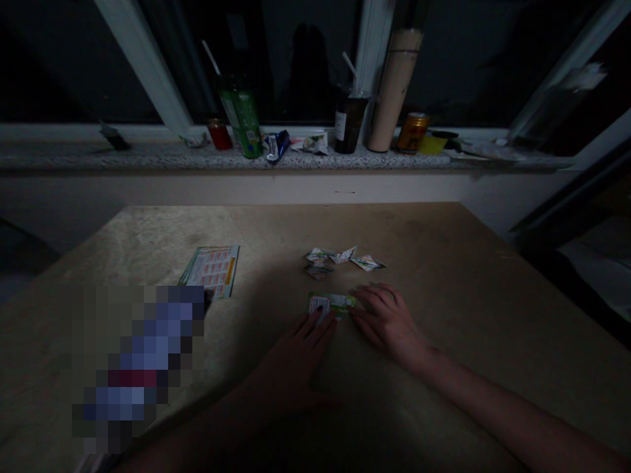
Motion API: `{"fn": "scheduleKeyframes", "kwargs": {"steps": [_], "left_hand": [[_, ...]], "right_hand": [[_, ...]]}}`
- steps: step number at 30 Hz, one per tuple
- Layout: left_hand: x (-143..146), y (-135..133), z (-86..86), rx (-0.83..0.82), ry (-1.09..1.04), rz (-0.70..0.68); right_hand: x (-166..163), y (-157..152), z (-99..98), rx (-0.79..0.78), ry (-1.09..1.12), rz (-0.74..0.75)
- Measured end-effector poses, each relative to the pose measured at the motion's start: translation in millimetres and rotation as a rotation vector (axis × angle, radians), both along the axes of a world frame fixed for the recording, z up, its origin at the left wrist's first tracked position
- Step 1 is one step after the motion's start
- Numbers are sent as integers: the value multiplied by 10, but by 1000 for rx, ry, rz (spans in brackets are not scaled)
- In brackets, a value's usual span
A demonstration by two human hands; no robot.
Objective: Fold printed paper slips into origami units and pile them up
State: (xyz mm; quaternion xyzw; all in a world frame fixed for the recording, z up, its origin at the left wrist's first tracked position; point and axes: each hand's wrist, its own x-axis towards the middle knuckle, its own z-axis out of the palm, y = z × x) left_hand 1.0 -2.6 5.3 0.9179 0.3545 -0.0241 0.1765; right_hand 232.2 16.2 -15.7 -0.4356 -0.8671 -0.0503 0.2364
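Observation:
A small printed paper (pixel 340 303), green and white, lies flat on the table in front of me. My left hand (pixel 296 351) rests on its lower left part, fingers stretched out and the thumb spread away. At the paper's right end is my right hand (pixel 389 322), palm down with its fingers extended and the fingertips at or beside the edge. It is too dark to tell how firmly they touch. Just beyond the paper lie several folded paper pieces (pixel 369 263), pointed in shape and printed in similar colours.
To the left lies a stack of printed leaflets (pixel 217 266). Nearer me, a pixelated patch (pixel 148 348) hides something bluish. Along the stone windowsill (pixel 296 159) stand a green bottle (pixel 245 125), a dark cup (pixel 349 125), a tall cylinder (pixel 392 95) and a gold can (pixel 413 133).

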Motion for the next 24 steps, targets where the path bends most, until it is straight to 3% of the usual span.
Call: {"fn": "scheduleKeyframes", "kwargs": {"steps": [14,24], "left_hand": [[0,-4,-3,-4,-25,0],[-11,-1,-27,30,-15,-19]], "right_hand": [[-31,3,2,-7,-13,-42],[-24,19,-10,-63,39,33]]}}
